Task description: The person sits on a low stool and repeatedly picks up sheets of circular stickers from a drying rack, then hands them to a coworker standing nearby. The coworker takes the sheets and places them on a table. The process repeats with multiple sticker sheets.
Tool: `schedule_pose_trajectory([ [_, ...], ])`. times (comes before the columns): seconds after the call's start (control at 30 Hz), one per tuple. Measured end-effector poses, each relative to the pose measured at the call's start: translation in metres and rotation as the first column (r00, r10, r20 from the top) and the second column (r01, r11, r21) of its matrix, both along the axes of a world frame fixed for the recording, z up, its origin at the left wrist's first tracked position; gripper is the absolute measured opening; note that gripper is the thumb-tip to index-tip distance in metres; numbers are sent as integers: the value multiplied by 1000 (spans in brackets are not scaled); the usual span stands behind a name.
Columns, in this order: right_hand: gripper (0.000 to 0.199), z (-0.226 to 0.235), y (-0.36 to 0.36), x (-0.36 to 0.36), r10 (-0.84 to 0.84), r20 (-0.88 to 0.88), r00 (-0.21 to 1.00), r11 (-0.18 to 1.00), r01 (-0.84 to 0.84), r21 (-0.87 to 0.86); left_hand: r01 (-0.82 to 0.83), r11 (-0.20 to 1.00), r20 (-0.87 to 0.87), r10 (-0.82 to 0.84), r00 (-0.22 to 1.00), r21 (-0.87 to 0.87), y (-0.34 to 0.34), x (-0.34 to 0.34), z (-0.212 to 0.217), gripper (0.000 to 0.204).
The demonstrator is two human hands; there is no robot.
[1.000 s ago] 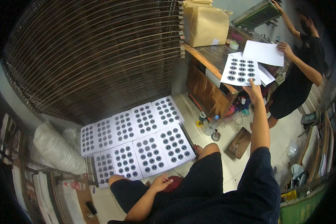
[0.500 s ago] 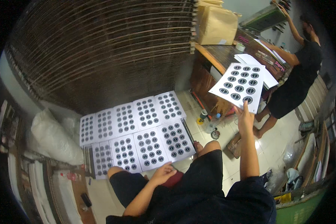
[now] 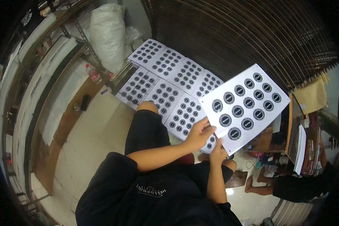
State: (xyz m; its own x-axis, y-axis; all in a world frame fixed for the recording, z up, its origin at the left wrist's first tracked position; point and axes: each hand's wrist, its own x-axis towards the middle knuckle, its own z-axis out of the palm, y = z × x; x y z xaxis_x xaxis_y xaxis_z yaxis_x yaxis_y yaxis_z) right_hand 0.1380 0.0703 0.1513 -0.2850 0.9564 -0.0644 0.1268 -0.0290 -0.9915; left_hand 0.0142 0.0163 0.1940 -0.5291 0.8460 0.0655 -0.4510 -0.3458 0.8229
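Observation:
A white printed sheet (image 3: 248, 107) with rows of dark round badges is held up, tilted, in front of me at the right. My left hand (image 3: 199, 135) pinches its near left edge, thumb on top. At the near corner, my right hand (image 3: 217, 153) grips the same sheet, with the thumb over the print; its other fingers are partly hidden. Beyond and to the left of my hands, similar printed sheets (image 3: 165, 97) lie in two rows on a low wire rack. The held sheet covers the right end of those rows.
A tall dark wire rack (image 3: 229, 41) rises behind the sheets. Shelves (image 3: 45, 94) with long boxes line the left, near a plastic bottle (image 3: 94, 74) and a bulging white bag (image 3: 108, 34). At right are a wooden table (image 3: 278, 137), a yellowish paper package (image 3: 311, 96) and a co-worker (image 3: 301, 187).
My view has swung left. The right hand brought the sheet from beside the table toward my front, and my left hand, empty before, now grips its edge too.

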Motion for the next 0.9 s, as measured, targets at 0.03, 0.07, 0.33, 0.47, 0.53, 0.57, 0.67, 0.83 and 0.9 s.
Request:
schedule_pose_trajectory([
  [0.03, 58, -7, 2, -6, 206, 126, 970, 976, -214, 50, -26, 1000, 47, 26, 999, -3, -4, -16, -6, 34],
  [0.07, 66, -14, 7, -10, 389, 257, 885, 906, -418, 70, -35, 999, 142, 39, 989, -32, -10, -37, -11, 35],
  [0.33, 83, -58, 57, 72, 218, 651, 727, 716, -572, 400, -453, 881, 152, 471, 869, -138, -98, -249, -123, 23],
  [0.47, 70, -75, 68, 153, -36, 693, 720, 907, -267, 325, -581, 766, 109, 625, 773, -274, -151, -310, -191, 25],
  [0.53, 64, -88, 63, 176, -67, 661, 747, 959, -134, 248, -582, 734, 132, 654, 745, -350, -163, -323, -218, 26],
  [0.57, 60, -110, 69, 202, -90, 682, 726, 948, -147, 282, -557, 732, 117, 640, 759, -391, -167, -329, -236, 29],
  [0.67, 55, -108, 62, 195, -110, 707, 699, 948, -141, 286, -516, 691, 100, 641, 761, -506, -175, -337, -274, 36],
  [0.83, 51, -95, 61, 179, -88, 798, 597, 944, -206, 259, -480, 631, 127, 675, 727, -609, -178, -341, -306, 55],
  [0.9, 51, -93, 61, 177, -95, 821, 563, 945, -209, 252, -471, 603, 126, 691, 712, -644, -176, -339, -310, 50],
])
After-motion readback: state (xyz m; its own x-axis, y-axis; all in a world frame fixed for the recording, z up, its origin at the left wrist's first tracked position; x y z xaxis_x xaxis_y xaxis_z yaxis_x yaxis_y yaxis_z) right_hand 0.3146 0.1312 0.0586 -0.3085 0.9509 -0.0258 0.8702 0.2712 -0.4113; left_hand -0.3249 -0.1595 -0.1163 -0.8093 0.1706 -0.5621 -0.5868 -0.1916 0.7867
